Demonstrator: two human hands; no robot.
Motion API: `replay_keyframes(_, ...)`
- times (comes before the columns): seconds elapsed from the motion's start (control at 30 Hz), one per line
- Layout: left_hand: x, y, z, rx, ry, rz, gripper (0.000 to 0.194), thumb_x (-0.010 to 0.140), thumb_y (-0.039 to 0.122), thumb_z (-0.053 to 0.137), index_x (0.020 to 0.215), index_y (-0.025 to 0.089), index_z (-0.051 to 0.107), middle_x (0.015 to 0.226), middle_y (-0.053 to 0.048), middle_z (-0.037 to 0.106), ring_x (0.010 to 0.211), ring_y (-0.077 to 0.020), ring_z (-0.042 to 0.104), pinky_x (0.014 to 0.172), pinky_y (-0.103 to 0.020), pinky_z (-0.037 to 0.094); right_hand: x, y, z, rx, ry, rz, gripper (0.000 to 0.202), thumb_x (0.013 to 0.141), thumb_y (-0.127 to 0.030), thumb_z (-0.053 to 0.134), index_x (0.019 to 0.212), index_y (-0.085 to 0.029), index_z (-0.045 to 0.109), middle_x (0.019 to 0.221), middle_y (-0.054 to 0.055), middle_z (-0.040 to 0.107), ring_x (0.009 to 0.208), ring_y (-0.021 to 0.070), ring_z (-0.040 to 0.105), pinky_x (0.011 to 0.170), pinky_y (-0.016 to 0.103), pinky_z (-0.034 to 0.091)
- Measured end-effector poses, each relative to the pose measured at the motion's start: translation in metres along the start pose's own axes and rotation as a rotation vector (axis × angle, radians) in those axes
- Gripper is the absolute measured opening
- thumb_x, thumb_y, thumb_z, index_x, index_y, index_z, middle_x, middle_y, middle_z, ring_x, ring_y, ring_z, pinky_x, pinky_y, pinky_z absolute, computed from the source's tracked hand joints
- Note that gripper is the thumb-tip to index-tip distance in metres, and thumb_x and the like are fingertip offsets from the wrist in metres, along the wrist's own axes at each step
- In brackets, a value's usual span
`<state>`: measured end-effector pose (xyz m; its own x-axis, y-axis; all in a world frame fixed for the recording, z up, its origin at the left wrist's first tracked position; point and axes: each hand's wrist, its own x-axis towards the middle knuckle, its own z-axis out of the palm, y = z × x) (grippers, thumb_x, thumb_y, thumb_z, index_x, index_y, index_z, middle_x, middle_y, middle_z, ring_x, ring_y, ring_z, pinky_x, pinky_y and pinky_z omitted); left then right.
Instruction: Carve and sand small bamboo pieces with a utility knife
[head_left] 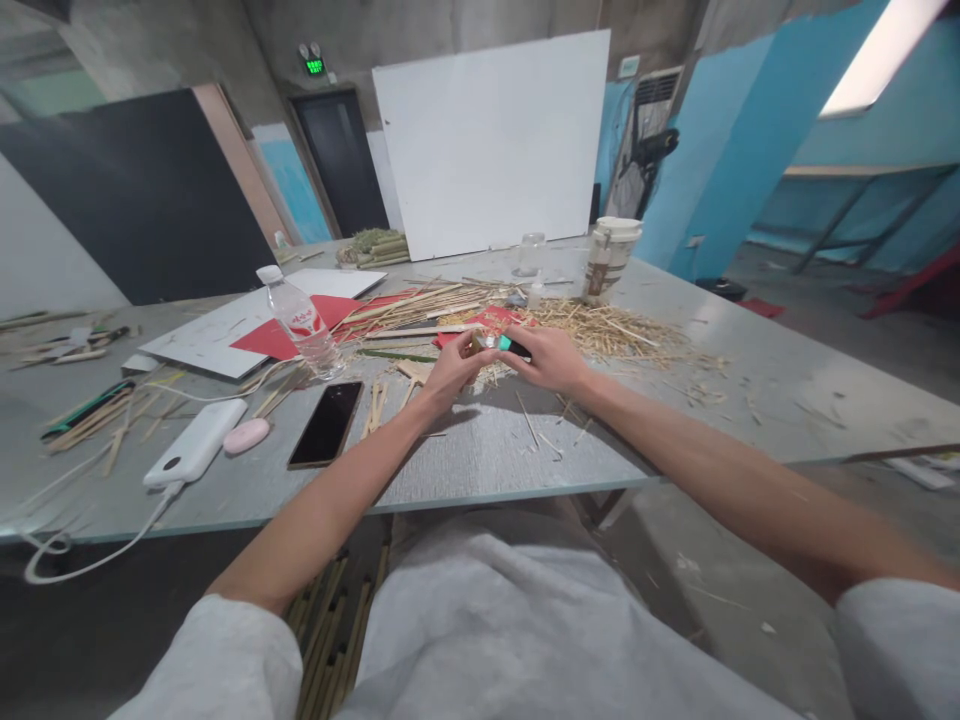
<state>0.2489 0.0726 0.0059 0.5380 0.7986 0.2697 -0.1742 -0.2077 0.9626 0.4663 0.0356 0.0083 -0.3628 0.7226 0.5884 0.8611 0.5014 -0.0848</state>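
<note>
Above the table in front of me, my two hands meet. My left hand (452, 368) is closed, its fingers pinching a small brownish and pale piece (481, 342) that they mostly cover. My right hand (553, 358) is closed round a green-and-black-handled tool (508, 345); its working end is hidden at the fingertips. Just behind the hands lie red paper (480, 322) and a heap of straw (622, 330). Thin straw bits (532, 420) are scattered on the table below them.
A phone (326, 425), a white power bank (195, 440) with a cable, a pink oval object (246, 436) and a water bottle (300, 325) stand or lie left. A paper cup (609, 260) and glass jar (531, 255) are behind the straw. The table's front edge (510, 497) runs nearby.
</note>
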Motion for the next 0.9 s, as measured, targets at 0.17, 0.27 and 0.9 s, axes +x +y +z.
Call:
replay_keyframes(0.17,-0.0005,0.0008,0.0009,0.138,0.05,0.009,0.037,0.081,0.044,0.087,0.083,0.022,0.057,0.065,0.006,0.041,0.056,-0.0091,0.032,0.054,-0.029,0.021,0.0001,-0.0014,-0.004,-0.013,-0.023,-0.029,0.062,0.11,-0.069,0.033,0.115,-0.019,0.069,0.093,0.01,0.072,0.079,0.0205,0.061,0.069,0.031,0.031)
replay_keyframes(0.27,0.0004,0.0002,0.0,0.184,0.069,0.015,0.038,0.08,0.044,0.088,0.08,0.022,0.057,0.065,0.006,0.041,0.057,-0.0099,0.032,0.055,-0.03,0.021,0.0001,-0.0022,-0.0047,-0.023,-0.043,-0.045,0.061,0.11,-0.066,0.033,0.121,-0.018,0.069,0.094,0.01,0.073,0.075,0.0198,0.058,0.067,0.031,0.029)
replay_keyframes(0.9,-0.0005,0.0053,0.0016,0.271,0.064,0.06,0.053,0.081,0.057,0.085,0.068,0.022,0.048,0.064,0.006,0.034,0.06,-0.0118,0.027,0.059,-0.032,0.019,-0.0014,0.0027,-0.007,-0.037,-0.04,-0.062,0.061,0.112,-0.064,0.029,0.124,-0.019,0.067,0.1,0.011,0.074,0.078,0.0213,0.059,0.067,0.032,0.028)
